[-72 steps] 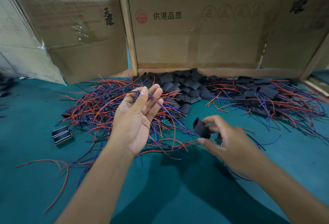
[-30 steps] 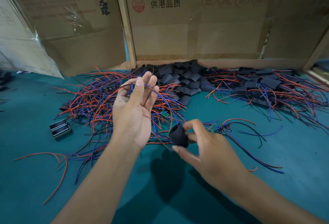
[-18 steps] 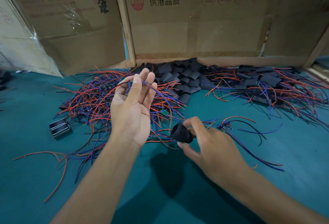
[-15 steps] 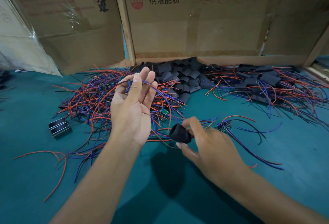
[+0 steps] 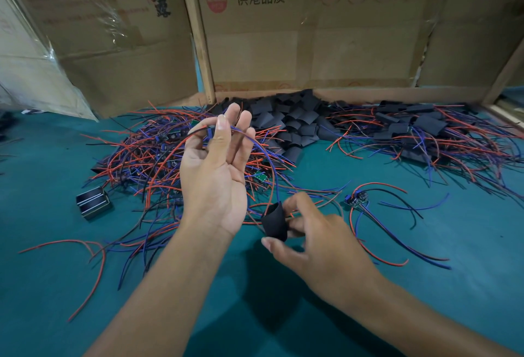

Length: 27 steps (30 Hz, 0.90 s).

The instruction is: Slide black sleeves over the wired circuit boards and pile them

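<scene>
My left hand [image 5: 217,175] is raised palm-up and pinches a small wired circuit board [image 5: 209,132] between thumb and fingers; its red and blue wires arc down to the right. My right hand [image 5: 317,237] holds a black sleeve [image 5: 274,222] upright, and the wire ends enter its top opening. A pile of unsleeved wired boards [image 5: 147,158] lies behind my left hand. Loose black sleeves [image 5: 289,124] are heaped at the back centre. Sleeved boards [image 5: 419,132] are piled at the back right. One bare board with wires [image 5: 356,199] lies right of my right hand.
The green table surface [image 5: 467,285] carries everything. Cardboard boxes [image 5: 312,44] wall off the back. A small black and silver metal part [image 5: 92,202] sits at the left. Stray red wires [image 5: 85,254] trail toward the front left.
My right hand has turned the black sleeve upright and brought it under the hanging wires, whose ends now enter it. My left hand keeps the board raised in the same place.
</scene>
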{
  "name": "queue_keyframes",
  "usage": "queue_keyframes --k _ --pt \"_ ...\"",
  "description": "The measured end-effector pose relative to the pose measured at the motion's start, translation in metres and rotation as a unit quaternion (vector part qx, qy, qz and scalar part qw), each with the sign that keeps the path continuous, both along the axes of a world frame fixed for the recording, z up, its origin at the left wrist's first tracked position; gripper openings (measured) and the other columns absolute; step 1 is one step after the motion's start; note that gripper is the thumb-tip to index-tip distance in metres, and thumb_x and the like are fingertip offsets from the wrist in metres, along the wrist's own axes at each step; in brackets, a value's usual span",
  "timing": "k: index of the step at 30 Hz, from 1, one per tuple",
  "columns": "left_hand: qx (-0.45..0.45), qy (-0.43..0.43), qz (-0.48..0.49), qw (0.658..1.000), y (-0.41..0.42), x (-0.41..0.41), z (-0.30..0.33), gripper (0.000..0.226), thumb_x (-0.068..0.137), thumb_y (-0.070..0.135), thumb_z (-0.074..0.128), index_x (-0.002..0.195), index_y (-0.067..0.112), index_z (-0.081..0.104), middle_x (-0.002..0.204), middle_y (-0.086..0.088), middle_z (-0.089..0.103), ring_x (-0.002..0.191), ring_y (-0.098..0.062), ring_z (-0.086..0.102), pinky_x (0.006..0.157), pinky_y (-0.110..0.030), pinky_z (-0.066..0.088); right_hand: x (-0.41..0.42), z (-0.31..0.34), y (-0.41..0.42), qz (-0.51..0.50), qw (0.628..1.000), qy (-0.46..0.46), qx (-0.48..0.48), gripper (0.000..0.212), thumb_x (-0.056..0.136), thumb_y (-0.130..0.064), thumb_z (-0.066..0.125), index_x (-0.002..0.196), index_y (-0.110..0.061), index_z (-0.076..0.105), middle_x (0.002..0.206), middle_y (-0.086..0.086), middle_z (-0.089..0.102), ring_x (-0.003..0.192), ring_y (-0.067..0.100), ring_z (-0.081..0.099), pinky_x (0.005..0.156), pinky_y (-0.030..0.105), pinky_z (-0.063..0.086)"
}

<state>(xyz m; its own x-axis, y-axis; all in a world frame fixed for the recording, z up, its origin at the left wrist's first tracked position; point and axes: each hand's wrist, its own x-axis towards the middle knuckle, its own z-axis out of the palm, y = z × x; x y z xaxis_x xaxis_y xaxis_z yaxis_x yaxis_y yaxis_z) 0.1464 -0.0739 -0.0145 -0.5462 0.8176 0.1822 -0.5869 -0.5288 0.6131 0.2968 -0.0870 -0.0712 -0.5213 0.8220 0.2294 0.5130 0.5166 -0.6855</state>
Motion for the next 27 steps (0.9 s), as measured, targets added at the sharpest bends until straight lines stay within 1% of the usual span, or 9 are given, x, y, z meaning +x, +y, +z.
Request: queue_keyframes --k 5,9,13,18,21,22,24,25,27 --pt "0.005 0.003 0.016 1.000 0.001 -0.002 0.000 0.010 0.099 0.008 0.053 0.093 0.015 0.051 0.109 -0.009 0.075 0.099 -0.020 0.073 0.074 -0.023 0.057 0.000 -0.001 -0.003 0.015 1.000 0.010 0.015 0.035 0.081 -0.045 0.069 0.100 -0.033 0.042 0.085 -0.019 0.070 0.058 -0.016 0.047 0.059 0.023 0.032" --pt "0.009 -0.001 0.017 1.000 0.001 -0.002 -0.001 0.010 0.099 0.007 0.053 0.093 0.015 0.053 0.112 -0.011 0.073 0.100 -0.022 0.072 0.075 -0.023 0.057 0.000 0.000 -0.002 0.016 0.999 0.023 0.020 0.034 0.080 -0.042 0.071 0.099 -0.031 0.044 0.073 -0.022 0.063 0.052 -0.013 0.047 0.051 0.011 0.030" --pt "0.012 -0.006 0.006 1.000 0.000 0.003 -0.002 0.008 0.099 0.007 0.054 0.094 0.014 0.052 0.109 -0.010 0.074 0.099 -0.021 0.073 0.076 -0.024 0.057 -0.002 -0.001 -0.002 0.001 0.999 0.039 0.017 0.033 0.079 -0.041 0.071 0.098 -0.032 0.045 0.066 -0.026 0.060 0.051 -0.013 0.048 0.051 0.009 0.033" --pt "-0.024 0.053 -0.002 0.998 -0.002 0.015 -0.007 0.011 0.098 0.003 0.054 0.093 0.013 0.051 0.108 -0.013 0.074 0.098 -0.024 0.073 0.078 -0.027 0.058 0.003 0.004 0.006 -0.050 0.996 0.062 0.041 0.036 0.078 -0.050 0.065 0.103 -0.033 0.045 0.077 -0.020 0.068 0.050 -0.005 0.046 0.053 0.018 0.029" --pt "-0.071 0.128 -0.021 0.989 -0.004 0.028 -0.014 0.011 0.095 0.004 0.060 0.091 0.014 0.055 0.106 -0.015 0.074 0.099 -0.025 0.072 0.080 -0.029 0.058 0.011 0.013 0.018 -0.092 0.989 0.043 0.103 0.036 0.081 -0.047 0.066 0.107 -0.033 0.045 0.085 -0.015 0.071 0.048 0.003 0.044 0.057 0.031 0.042" --pt "-0.085 0.159 -0.025 0.983 -0.004 0.033 -0.017 0.011 0.094 0.005 0.062 0.090 0.014 0.057 0.104 -0.013 0.075 0.097 -0.024 0.072 0.080 -0.029 0.058 0.015 0.017 0.021 -0.101 0.986 0.031 0.128 0.036 0.082 -0.043 0.067 0.109 -0.032 0.048 0.088 -0.012 0.072 0.052 0.005 0.049 0.059 0.034 0.046" --pt "-0.110 0.216 -0.037 0.969 -0.005 0.040 -0.024 0.009 0.095 0.010 0.062 0.088 0.016 0.061 0.100 -0.010 0.076 0.094 -0.020 0.071 0.081 -0.032 0.058 0.022 0.023 0.026 -0.116 0.978 0.004 0.172 0.037 0.083 -0.036 0.070 0.114 -0.026 0.054 0.091 -0.005 0.072 0.072 0.024 0.064 0.064 0.039 0.049" --pt "-0.122 0.232 -0.048 0.964 -0.005 0.042 -0.027 0.011 0.097 0.013 0.059 0.088 0.017 0.063 0.099 -0.008 0.076 0.092 -0.020 0.071 0.082 -0.032 0.058 0.026 0.025 0.029 -0.119 0.974 -0.015 0.191 0.038 0.083 -0.033 0.070 0.117 -0.023 0.056 0.090 -0.002 0.071 0.078 0.030 0.064 0.065 0.040 0.049" --pt "-0.141 0.244 -0.073 0.957 -0.005 0.043 -0.031 0.022 0.102 0.018 0.052 0.088 0.019 0.069 0.096 -0.007 0.076 0.090 -0.019 0.072 0.083 -0.034 0.059 0.033 0.027 0.034 -0.109 0.968 -0.050 0.222 0.039 0.084 -0.030 0.069 0.120 -0.018 0.059 0.091 0.003 0.070 0.081 0.034 0.063 0.066 0.041 0.049"
